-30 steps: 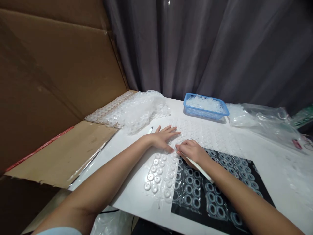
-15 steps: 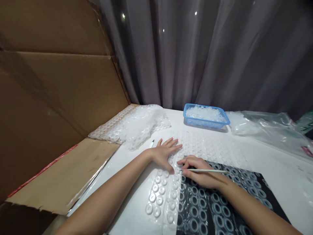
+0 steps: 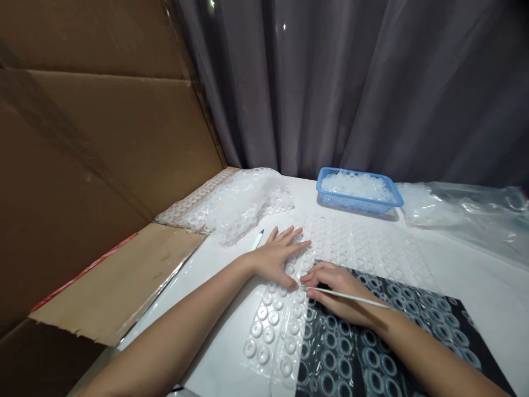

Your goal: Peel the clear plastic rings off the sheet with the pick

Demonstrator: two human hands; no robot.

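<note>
My left hand lies flat with its fingers spread on a clear plastic sheet of round cells. White ring-shaped pieces show in the cells nearest me. Close beside its thumb, my right hand pinches a thin pale stick-like tool, whose tip points at the sheet; what the tip touches is hidden by my fingers. A black board lies under the sheet's right part, making the clear rings there stand out. Just behind my left wrist lies a white pen-shaped item with a dark tip.
A blue basket of small clear pieces stands at the back of the white table. Clear plastic bags lie to its right. Crumpled clear sheets and a large cardboard box are on the left; a grey curtain hangs behind.
The view has shifted slightly. The stick in my right hand now slants more, its rear end lower. My left hand stays spread on the sheet.
</note>
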